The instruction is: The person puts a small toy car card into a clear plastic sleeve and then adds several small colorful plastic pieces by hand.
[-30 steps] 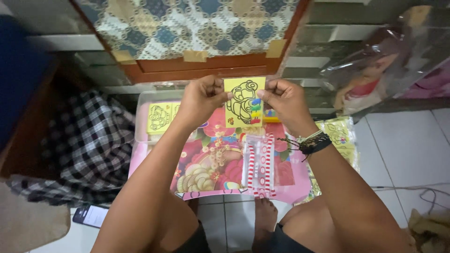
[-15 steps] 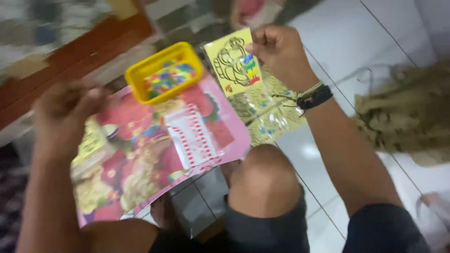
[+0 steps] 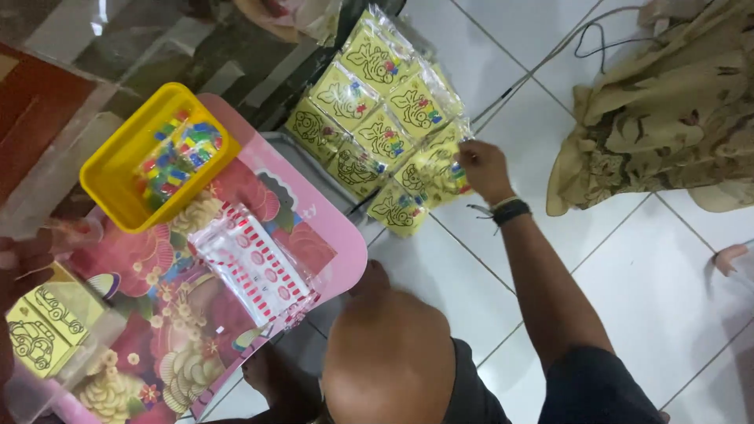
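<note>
Right hand [image 3: 481,166] | arm stretched out, fingers pinching yellow picture packet [image 3: 434,174] | left hand [image 3: 23,263] at frame edge, grip unclear

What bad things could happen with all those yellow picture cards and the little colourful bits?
The yellow tray of small colourful pieces sits near the pink board's far edge, so a bump could perhaps tip it and scatter them. The right hand is at the pile of bagged yellow cards, which overlap loosely on the smooth floor tiles and might slide apart. The knee is close to the board and could nudge it.
</note>
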